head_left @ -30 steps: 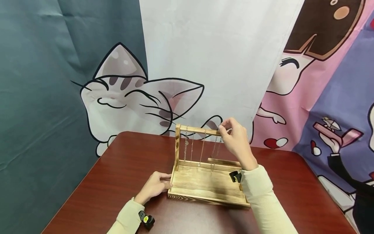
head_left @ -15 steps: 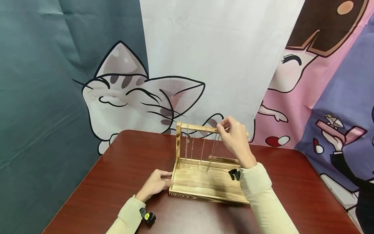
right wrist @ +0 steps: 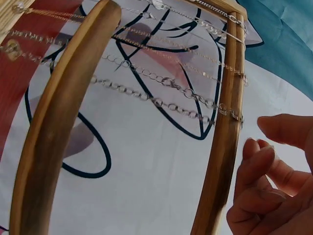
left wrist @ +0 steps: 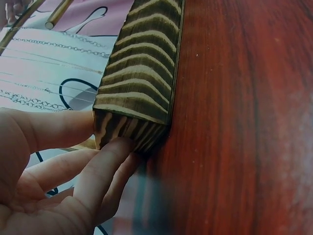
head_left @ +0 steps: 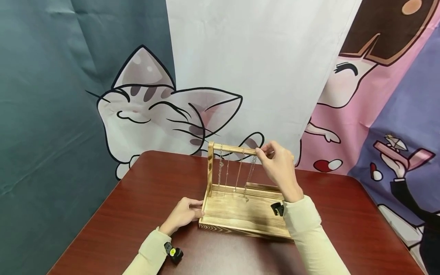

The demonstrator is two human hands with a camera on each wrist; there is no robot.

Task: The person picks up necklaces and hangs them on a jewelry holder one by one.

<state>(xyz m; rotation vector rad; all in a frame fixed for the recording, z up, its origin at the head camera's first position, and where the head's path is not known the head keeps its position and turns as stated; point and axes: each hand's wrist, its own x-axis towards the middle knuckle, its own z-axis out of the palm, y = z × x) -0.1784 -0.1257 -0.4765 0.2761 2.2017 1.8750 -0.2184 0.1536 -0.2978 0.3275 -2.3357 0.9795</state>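
Note:
A wooden jewelry stand (head_left: 240,208) has a shallow tray base and a horizontal rod (head_left: 233,149) above it. Several thin necklaces hang from that rod. The rightmost, a silver chain necklace (head_left: 250,174), is looped over it beside the right hand (head_left: 277,164). In the right wrist view, the right hand (right wrist: 279,181) is just off the rod (right wrist: 225,147), thumb and bent fingers apart, nothing between them. The left hand (head_left: 183,216) holds the tray's left end; in the left wrist view, its thumb and fingers (left wrist: 100,169) press on the striped wooden corner (left wrist: 134,78).
A reddish-brown table (head_left: 148,179) carries the stand. Behind it hangs a printed cloth backdrop (head_left: 275,68) with cartoon figures. A wooden bar (head_left: 262,187) runs along the tray's back. The right forearm hides the tray's right end.
The silver chain's two strands have drawn together and its lower end has swung slightly left. The right hand has shifted only a little at the rod. The left hand keeps its place on the tray.

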